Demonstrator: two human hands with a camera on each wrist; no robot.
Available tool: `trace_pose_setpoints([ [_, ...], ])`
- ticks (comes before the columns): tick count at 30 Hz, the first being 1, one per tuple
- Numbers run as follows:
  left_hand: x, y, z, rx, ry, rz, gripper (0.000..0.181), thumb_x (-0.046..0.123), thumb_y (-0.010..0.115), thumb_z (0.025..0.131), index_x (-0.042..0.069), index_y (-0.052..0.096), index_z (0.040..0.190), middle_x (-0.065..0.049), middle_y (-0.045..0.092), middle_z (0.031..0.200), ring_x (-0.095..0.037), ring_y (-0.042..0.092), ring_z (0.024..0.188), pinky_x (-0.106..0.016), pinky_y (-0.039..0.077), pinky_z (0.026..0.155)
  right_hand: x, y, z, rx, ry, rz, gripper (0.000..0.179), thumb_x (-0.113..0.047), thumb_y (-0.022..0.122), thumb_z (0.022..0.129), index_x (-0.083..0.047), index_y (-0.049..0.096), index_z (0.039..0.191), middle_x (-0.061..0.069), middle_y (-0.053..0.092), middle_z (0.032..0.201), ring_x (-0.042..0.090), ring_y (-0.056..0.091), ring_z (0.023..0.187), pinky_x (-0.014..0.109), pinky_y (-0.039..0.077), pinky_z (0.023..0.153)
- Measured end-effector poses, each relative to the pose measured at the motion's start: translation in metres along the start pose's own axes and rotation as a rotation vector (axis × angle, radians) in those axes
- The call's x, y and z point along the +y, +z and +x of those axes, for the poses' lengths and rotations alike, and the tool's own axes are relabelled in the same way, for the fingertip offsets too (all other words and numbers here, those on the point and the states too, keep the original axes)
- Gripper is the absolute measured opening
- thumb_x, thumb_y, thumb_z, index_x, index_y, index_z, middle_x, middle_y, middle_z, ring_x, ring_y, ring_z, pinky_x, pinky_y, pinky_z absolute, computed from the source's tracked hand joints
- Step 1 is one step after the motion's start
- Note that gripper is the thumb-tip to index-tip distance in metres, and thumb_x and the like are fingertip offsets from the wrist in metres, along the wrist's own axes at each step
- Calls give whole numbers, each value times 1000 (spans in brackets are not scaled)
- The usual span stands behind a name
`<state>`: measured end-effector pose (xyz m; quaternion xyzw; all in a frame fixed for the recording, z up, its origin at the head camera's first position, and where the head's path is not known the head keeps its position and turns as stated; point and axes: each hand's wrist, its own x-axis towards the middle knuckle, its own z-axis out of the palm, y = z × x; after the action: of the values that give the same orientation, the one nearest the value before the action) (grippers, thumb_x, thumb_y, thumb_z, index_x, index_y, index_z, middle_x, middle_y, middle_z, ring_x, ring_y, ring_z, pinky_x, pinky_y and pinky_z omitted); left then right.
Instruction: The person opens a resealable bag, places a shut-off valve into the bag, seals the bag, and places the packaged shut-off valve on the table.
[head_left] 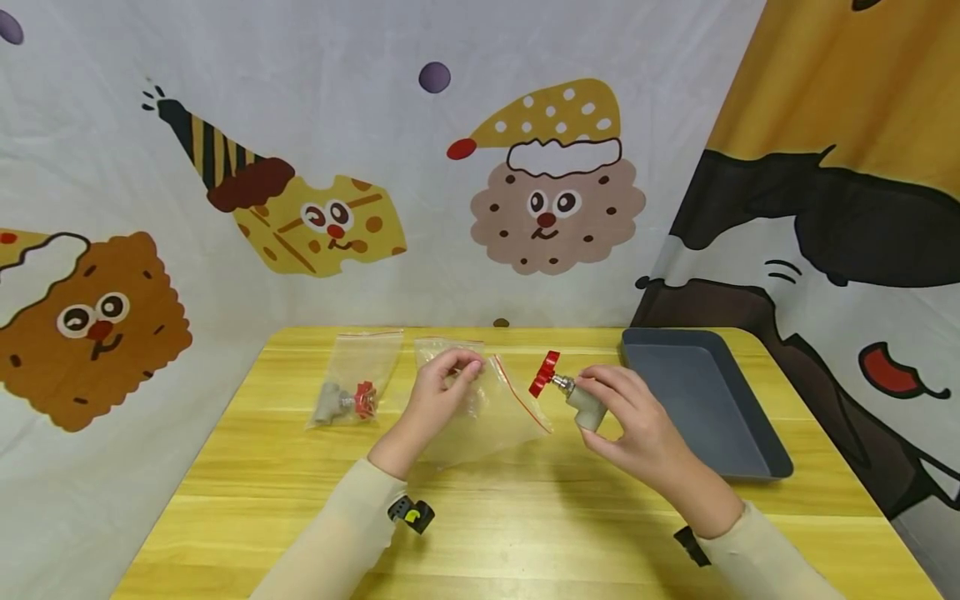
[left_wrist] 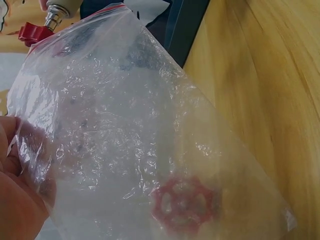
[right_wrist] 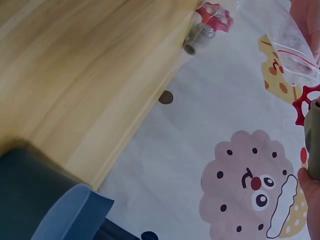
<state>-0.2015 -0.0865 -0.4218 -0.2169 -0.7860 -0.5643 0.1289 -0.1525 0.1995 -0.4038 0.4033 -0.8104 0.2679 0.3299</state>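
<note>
My left hand [head_left: 438, 390] pinches the upper edge of a clear zip bag [head_left: 491, 425] with a red seal strip, held over the middle of the table. In the left wrist view the bag [left_wrist: 115, 125] spreads slack beside the fingers. To its right, my right hand [head_left: 637, 421] grips a grey pipe valve [head_left: 587, 406] by its body between thumb and fingers. The valve's red handwheel [head_left: 544, 373] points up and left, toward the bag's red-striped edge. On the table at left lies another valve [head_left: 345, 404] inside a clear zip bag [head_left: 371, 358].
A dark grey rectangular tray [head_left: 701, 400] stands at the right of the wooden table [head_left: 510, 533]. Another clear bag [head_left: 431, 348] lies behind my left hand. A cloth with cartoon figures [head_left: 420, 167] hangs behind the table.
</note>
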Motion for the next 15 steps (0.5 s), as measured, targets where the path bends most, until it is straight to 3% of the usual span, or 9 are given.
trace_pose_setpoints([
  [3, 1, 0, 0, 0, -15, -4, 20, 22, 57, 95, 5, 67, 99, -2, 67, 91, -12, 60, 82, -24, 53, 70, 1, -1, 1, -10, -28, -16, 43, -24, 60, 83, -4, 62, 121, 14, 60, 119, 30, 52, 109, 15, 35, 100],
  [10, 1, 1, 0, -5, -29, -23, 14, 18, 61, 93, 7, 67, 98, -4, 67, 91, -14, 59, 83, -28, 55, 68, -2, 1, 4, -14, -82, -103, 61, -3, 76, 59, -4, 63, 119, 13, 61, 117, 30, 54, 108, 22, 42, 94],
  [15, 4, 4, 0, -18, -44, -53, 13, 14, 66, 89, 4, 67, 97, -7, 66, 95, -16, 57, 87, -24, 55, 68, -5, 6, 8, -9, -139, -162, 66, 1, 79, 55, -3, 63, 119, 14, 62, 115, 30, 55, 107, 33, 49, 83],
])
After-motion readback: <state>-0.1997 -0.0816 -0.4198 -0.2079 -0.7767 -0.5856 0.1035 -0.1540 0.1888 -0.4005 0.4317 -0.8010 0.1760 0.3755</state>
